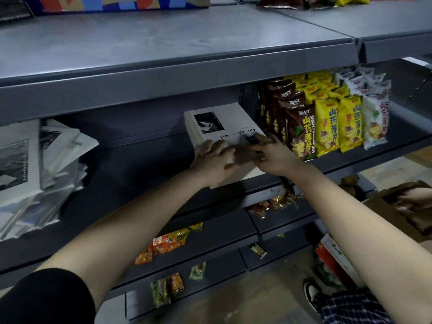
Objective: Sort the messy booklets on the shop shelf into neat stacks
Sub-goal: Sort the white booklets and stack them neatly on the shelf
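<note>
A neat stack of white booklets (pixel 224 123) lies on the dark grey shelf (pixel 145 160), right of middle; the top cover has a black-and-white photo and printed words. My left hand (pixel 214 160) and my right hand (pixel 271 156) both rest on the stack's near edge, fingers spread over the top booklet and gripping its front. A messy heap of the same booklets (pixel 39 169) sprawls at the shelf's far left, tilted and fanned out. Part of the neat stack's front is hidden under my hands.
Brown, yellow and white snack bags (pixel 327 115) stand tight against the stack's right side. An upper shelf (pixel 163 50) overhangs. Lower shelves hold small snack packets (pixel 168 244). Another person's hand (pixel 415 199) reaches into a cardboard box at right; a shoe (pixel 312 293) is on the floor.
</note>
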`<action>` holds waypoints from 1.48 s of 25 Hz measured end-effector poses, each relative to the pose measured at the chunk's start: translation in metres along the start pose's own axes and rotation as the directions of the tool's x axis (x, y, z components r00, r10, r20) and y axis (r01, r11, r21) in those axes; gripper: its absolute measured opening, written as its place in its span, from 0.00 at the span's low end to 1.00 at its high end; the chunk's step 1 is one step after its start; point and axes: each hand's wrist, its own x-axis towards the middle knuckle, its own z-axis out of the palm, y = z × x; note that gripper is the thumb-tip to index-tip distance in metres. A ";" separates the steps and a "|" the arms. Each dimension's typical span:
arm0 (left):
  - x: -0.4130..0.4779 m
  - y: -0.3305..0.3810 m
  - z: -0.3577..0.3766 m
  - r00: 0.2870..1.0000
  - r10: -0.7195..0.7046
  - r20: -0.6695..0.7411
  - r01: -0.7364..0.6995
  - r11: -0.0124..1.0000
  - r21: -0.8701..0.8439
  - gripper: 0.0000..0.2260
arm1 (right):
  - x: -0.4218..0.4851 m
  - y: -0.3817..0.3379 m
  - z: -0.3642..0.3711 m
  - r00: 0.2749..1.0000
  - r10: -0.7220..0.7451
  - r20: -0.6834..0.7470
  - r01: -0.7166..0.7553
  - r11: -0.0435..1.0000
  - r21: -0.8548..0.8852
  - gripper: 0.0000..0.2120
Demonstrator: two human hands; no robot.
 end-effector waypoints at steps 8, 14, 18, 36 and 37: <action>-0.054 -0.053 -0.039 0.989 0.027 -0.148 -0.029 1.000 -0.010 0.17 | 0.001 -0.093 -0.004 0.975 -0.067 -0.213 0.072 0.997 0.018 0.24; -0.126 -0.119 -0.058 0.961 0.042 -0.275 -0.030 0.998 0.048 0.17 | 0.006 -0.199 0.020 0.951 -0.109 -0.290 0.131 0.990 0.057 0.24; -0.188 -0.178 -0.074 0.952 0.005 -0.307 0.021 0.996 0.081 0.18 | 0.010 -0.289 0.041 0.920 -0.182 -0.347 0.220 0.973 0.072 0.20; -0.344 -0.316 -0.065 0.899 -0.080 -0.430 0.134 0.986 0.096 0.26 | -0.002 -0.426 0.066 0.939 -0.146 -0.310 0.172 0.983 0.060 0.20; -0.346 -0.316 -0.063 0.894 -0.089 -0.440 0.138 0.987 0.082 0.26 | -0.007 -0.426 0.066 0.941 -0.143 -0.306 0.168 0.984 0.058 0.20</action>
